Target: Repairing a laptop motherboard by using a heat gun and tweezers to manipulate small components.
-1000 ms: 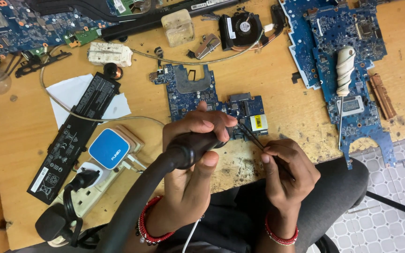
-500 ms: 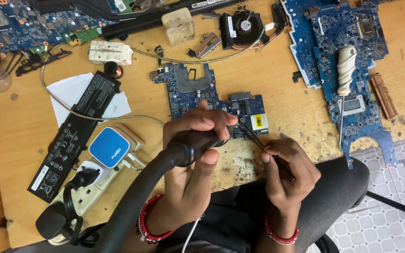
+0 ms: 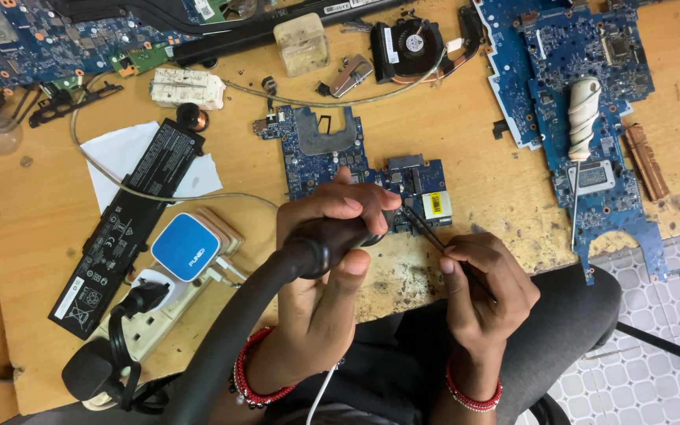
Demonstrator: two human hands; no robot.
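Black hose nozzle and tweezers over the small blue board.
Long black battery [image 3: 123,224] with white labels lies far left, blue-faced adapter [image 3: 186,246] beside it. Left hand [image 3: 332,260] wraps fully closed round the black nozzle handle [image 3: 332,240], tip on the small blue board [image 3: 356,157]. Right hand [image 3: 485,283] pinches thin tweezers [image 3: 423,228] angled at the board's yellow-labelled corner. Both hands sit near the table's worn front edge [image 3: 403,275]; larger blue board [image 3: 592,118] well right.

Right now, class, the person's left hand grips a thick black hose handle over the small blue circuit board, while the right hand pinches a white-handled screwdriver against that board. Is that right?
Not quite. The head view shows the right hand pinching thin black tweezers, not a white-handled screwdriver; that white-handled tool lies untouched on the large blue board. The left hand does grip the black hose handle over the small blue circuit board.
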